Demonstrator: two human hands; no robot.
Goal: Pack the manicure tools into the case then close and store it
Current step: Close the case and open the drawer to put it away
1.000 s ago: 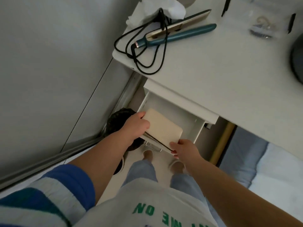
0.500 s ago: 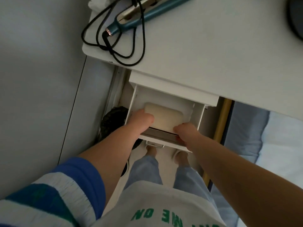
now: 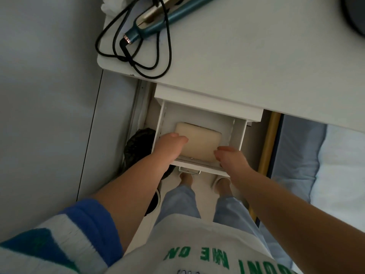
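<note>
The cream manicure case [image 3: 199, 143] is closed and lies flat inside the open white drawer [image 3: 240, 135] under the desk. My left hand [image 3: 167, 147] grips the case's near left corner, its fingers curled over the edge. My right hand [image 3: 233, 159] holds the near right corner with the thumb against the case. No loose manicure tools are visible.
On the white desk [image 3: 256, 66] above the drawer lies a teal hair straightener [image 3: 173, 14] with a looped black cord [image 3: 138, 56]. A dark bin [image 3: 138, 143] stands on the floor left of the drawer. A yellow post [image 3: 269, 143] and a bed [image 3: 325, 165] are on the right.
Both hands have lowered the case from above the drawer's front down into the drawer, where it now lies flat. The view has tilted down and closer.
</note>
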